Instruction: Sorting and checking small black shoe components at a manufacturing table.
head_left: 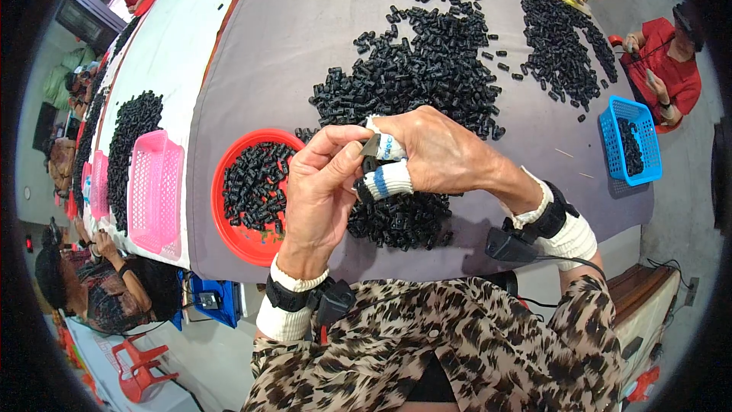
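Note:
My two hands meet over the table, close in front of me. My left hand (320, 183) is closed, with thumb and forefinger pinched at a small black plastic part (369, 164), mostly hidden by the fingers. My right hand (442, 149) is closed too, and white cloth sleeves with blue marks (389, 179) cover its thumb and a finger. A small flat, dark grey blade-like piece (371, 145) sticks out from its fingertips against the left fingers. Beyond and below the hands lies a large heap of small black plastic parts (427, 69).
A round red tray (221, 217) of black parts stands left of my hands. Further left is a pink basket (156, 191); at the right edge, a blue basket (631, 141) holds black parts. Co-workers (667, 69) sit around the tables. Cables run from the black wrist straps (553, 221).

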A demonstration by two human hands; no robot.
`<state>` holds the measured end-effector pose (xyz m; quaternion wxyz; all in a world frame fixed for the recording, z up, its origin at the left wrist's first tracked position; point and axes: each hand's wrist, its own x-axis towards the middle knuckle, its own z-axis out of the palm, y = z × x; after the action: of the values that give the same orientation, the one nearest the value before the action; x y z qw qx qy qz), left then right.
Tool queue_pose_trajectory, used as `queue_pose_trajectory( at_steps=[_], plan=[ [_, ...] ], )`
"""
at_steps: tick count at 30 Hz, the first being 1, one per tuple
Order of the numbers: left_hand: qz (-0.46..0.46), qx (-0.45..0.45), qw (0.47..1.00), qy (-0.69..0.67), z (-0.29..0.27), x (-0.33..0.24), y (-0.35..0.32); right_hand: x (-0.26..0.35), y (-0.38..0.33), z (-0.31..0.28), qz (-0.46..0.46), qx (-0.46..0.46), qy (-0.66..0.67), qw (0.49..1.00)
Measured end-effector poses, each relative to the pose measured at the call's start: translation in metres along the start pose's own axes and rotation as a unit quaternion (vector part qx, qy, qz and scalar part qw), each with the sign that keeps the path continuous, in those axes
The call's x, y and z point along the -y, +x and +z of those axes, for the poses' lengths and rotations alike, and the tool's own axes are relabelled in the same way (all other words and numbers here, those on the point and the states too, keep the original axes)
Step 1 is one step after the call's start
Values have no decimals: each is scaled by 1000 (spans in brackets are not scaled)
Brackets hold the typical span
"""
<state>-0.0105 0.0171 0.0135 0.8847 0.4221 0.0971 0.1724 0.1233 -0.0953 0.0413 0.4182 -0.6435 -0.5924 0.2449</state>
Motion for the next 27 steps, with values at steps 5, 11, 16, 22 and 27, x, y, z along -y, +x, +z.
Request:
queue_pose_trajectory(
  at_steps=[5, 11, 16, 22, 27],
  plan=[
    [17, -11, 1000, -1, 6, -2, -2, 2, 1, 0, -5, -3, 17, 1000],
    [13, -21, 1000, 16, 7, -4, 1, 5, 1, 0, 10, -10, 18, 1000],
    [-3, 18, 997, -76, -2, -1, 3, 6, 2, -2, 1, -9, 31, 999],
    [-27, 63, 984, -162, -7, 4, 5, 12, 2, -7, 44, -8, 43, 998],
    [-23, 62, 985, -160, -8, 5, 4, 7, 3, -6, 30, -4, 28, 999]
  ],
)
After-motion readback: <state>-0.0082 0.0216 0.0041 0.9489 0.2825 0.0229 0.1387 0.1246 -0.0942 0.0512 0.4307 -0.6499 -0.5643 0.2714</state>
